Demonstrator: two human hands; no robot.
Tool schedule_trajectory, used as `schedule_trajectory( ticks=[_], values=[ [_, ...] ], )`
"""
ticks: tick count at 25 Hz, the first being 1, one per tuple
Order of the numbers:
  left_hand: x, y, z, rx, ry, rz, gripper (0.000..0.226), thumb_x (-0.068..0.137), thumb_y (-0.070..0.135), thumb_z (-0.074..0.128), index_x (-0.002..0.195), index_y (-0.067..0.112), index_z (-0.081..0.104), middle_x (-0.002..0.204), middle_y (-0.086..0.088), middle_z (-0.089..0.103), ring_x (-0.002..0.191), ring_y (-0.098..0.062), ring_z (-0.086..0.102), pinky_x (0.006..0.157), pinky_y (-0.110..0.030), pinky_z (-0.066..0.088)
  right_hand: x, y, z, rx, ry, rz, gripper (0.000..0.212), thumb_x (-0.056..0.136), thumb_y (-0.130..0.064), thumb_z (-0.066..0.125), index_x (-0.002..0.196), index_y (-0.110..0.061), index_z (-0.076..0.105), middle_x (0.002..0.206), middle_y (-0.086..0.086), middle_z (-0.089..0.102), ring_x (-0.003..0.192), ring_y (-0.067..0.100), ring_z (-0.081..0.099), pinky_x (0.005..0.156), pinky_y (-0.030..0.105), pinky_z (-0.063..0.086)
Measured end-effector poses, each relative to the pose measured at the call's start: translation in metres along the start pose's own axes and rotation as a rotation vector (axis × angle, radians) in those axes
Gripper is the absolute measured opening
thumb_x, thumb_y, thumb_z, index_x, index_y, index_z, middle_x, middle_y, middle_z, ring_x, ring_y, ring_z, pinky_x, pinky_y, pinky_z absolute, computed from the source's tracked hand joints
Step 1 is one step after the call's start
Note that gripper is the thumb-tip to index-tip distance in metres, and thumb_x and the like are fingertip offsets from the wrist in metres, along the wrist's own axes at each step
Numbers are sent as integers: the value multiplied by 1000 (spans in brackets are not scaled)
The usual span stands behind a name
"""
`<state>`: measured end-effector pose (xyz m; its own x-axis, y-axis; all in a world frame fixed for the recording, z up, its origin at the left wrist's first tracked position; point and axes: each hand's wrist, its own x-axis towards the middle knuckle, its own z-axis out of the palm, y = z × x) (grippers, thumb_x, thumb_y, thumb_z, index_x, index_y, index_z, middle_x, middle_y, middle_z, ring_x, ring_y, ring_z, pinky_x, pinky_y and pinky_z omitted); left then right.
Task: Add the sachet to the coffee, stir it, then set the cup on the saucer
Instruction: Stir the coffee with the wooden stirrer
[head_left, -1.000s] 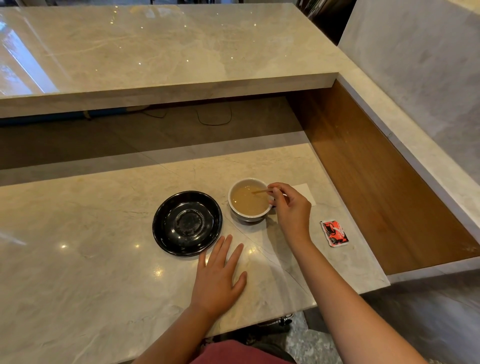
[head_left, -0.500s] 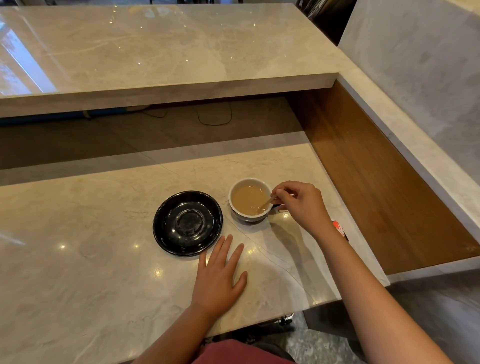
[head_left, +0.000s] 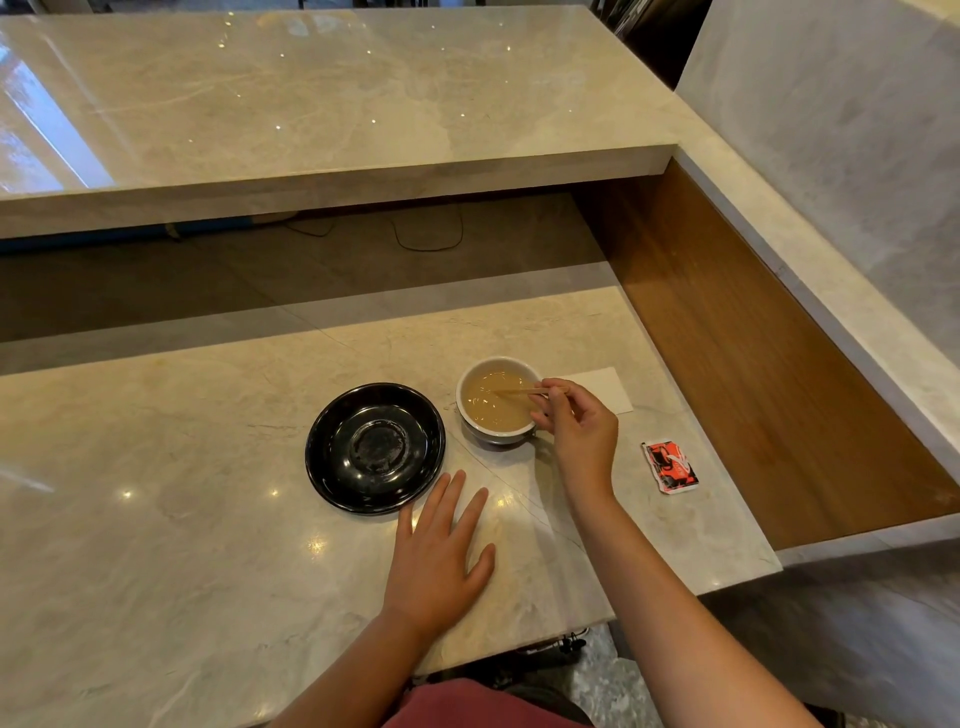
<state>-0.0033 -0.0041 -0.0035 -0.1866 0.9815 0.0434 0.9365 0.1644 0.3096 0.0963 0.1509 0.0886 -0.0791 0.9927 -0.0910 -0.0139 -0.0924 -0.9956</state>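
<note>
A white cup (head_left: 470, 410) of light brown coffee stands on the marble counter (head_left: 208, 545). My right hand (head_left: 576, 431) pinches a thin wooden stirrer (head_left: 514, 392) whose tip dips into the coffee. Left of the cup sits a black saucer (head_left: 375, 448) with nothing on it. My left hand (head_left: 439, 553) lies flat on the counter, fingers spread, just below the saucer. A red and black sachet (head_left: 671, 466) lies on the counter to the right of my right hand.
A white napkin (head_left: 605, 389) lies behind my right hand. A raised marble ledge (head_left: 311, 104) runs across the back, and a wooden panel (head_left: 753, 364) drops off at the counter's right edge. The near counter edge is close to my body.
My right hand has swung the stirrer around in the cup, out to the right and back over the rim. The sachet, hidden half a second ago, shows again. My left hand has not moved.
</note>
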Motion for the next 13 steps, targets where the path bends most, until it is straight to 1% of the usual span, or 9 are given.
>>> schedule_trajectory(
  ticks=[2, 4, 6, 8, 10, 13],
  values=[
    [0, 0, 0, 1, -1, 0, 58, 88, 50, 39, 141, 25, 39, 151, -8, 29, 139, -21, 16, 103, -50, 16, 1, -2, -4, -136, 12, -75, 19, 92, -5, 49, 91, -6, 68, 87, 12, 70, 82, 20, 68, 67, 22, 59],
    [0, 0, 0, 1, 0, -1, 58, 88, 51, 39, 141, 25, 39, 151, -8, 30, 139, -21, 16, 103, -50, 16, 2, -6, -11, -271, -11, -166, 19, 92, -5, 49, 89, -9, 68, 84, 7, 69, 80, 20, 68, 70, 29, 59],
    [0, 0, 1, -1, 1, -2, 58, 88, 51, 38, 141, 25, 38, 150, -8, 30, 139, -21, 16, 103, -50, 16, 5, -12, -16, -425, -70, -269, 18, 91, -6, 50, 88, -9, 68, 81, 5, 68, 76, 22, 67, 70, 34, 57],
    [0, 0, 1, -2, 4, -2, 58, 88, 51, 38, 141, 25, 37, 150, -8, 30, 139, -21, 17, 103, -51, 16, 8, -19, -20, -554, -139, -354, 17, 90, -5, 50, 86, -8, 67, 78, 7, 69, 73, 24, 65, 68, 40, 55],
    [0, 0, 1, 3, 4, -4, 58, 89, 51, 38, 141, 25, 37, 150, -8, 31, 139, -21, 18, 103, -51, 16, 11, -26, -21, -621, -185, -380, 16, 89, -5, 50, 84, -7, 66, 79, 12, 71, 73, 27, 65, 68, 43, 54],
    [-1, 0, 1, 1, 8, 0, 58, 88, 51, 38, 141, 25, 38, 150, -8, 31, 139, -21, 18, 104, -50, 15, 15, -32, -20, -622, -183, -304, 18, 86, -6, 51, 79, -8, 67, 77, 12, 71, 74, 27, 67, 70, 44, 56]
  ],
)
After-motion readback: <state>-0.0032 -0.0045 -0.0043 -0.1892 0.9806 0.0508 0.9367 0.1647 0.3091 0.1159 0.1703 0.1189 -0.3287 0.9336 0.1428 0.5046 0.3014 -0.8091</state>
